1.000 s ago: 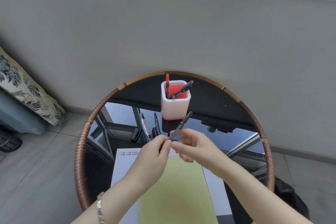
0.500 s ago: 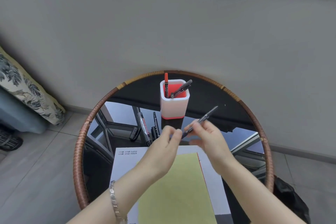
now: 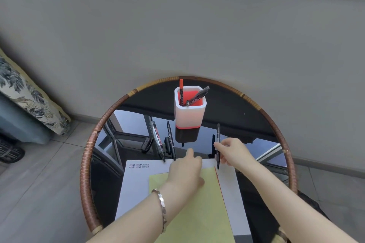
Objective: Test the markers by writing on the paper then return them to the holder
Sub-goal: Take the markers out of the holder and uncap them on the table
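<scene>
At the top right corner of the yellow paper (image 3: 189,209), your right hand (image 3: 235,153) pinches a thin black marker (image 3: 218,144) upright, tip down at the paper's red edge.

Your left hand (image 3: 185,171) lies over the yellow paper's top edge, fingers curled together; whether it holds anything you cannot tell from here, and a bracelet (image 3: 162,206) sits on that wrist. The yellow paper rests on a white sheet (image 3: 136,183). Just beyond the sheet's far edge lie a thick black marker (image 3: 157,140) and a slim black pen (image 3: 171,140), side by side. Behind them stands the white holder (image 3: 190,116) with a red marker (image 3: 181,90) upright and a grey pen (image 3: 197,95) leaning inside. All sit on the round mirrored tabletop (image 3: 87,173).
</scene>
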The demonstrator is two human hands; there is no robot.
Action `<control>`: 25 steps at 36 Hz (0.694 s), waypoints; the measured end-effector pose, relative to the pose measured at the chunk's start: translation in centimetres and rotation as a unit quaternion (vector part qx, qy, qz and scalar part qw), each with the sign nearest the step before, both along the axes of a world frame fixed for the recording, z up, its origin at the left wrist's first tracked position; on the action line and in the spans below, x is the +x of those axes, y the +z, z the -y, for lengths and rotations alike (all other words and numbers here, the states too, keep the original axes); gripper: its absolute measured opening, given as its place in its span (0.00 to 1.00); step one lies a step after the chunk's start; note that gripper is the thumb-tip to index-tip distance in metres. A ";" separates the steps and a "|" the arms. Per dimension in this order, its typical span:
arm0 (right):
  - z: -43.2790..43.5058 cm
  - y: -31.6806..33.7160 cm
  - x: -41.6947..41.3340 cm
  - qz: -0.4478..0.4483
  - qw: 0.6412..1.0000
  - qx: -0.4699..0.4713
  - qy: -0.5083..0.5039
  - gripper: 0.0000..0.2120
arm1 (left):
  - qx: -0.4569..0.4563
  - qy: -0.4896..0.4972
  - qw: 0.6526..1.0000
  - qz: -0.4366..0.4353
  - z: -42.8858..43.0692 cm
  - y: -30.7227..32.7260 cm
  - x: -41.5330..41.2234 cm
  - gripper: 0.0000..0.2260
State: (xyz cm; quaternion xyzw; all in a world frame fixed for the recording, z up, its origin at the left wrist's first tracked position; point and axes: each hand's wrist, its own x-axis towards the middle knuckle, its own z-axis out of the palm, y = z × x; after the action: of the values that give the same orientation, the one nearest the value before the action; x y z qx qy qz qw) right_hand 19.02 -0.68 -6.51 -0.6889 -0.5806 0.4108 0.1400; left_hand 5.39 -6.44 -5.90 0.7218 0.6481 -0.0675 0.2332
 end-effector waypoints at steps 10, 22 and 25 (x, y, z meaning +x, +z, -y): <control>0.9 -0.9 0.3 -0.004 1.000 0.016 0.021 0.13 | 0.050 0.067 0.990 0.114 0.4 0.1 -0.1 0.21; -0.7 -1.8 -3.7 0.010 0.998 0.041 -0.037 0.13 | 0.109 0.201 0.951 0.210 -3.0 1.0 -1.4 0.06; -0.5 -1.6 -3.2 -0.004 0.998 0.039 -0.041 0.14 | 0.103 0.211 0.952 0.194 -3.6 0.9 -0.9 0.05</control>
State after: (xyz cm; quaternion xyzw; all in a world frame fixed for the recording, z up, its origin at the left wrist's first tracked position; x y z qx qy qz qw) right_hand 15.78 -0.15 -8.14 -0.7047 -0.5668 0.3845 0.1853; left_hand 4.50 -2.80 -4.97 0.5875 0.7316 0.1920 0.2875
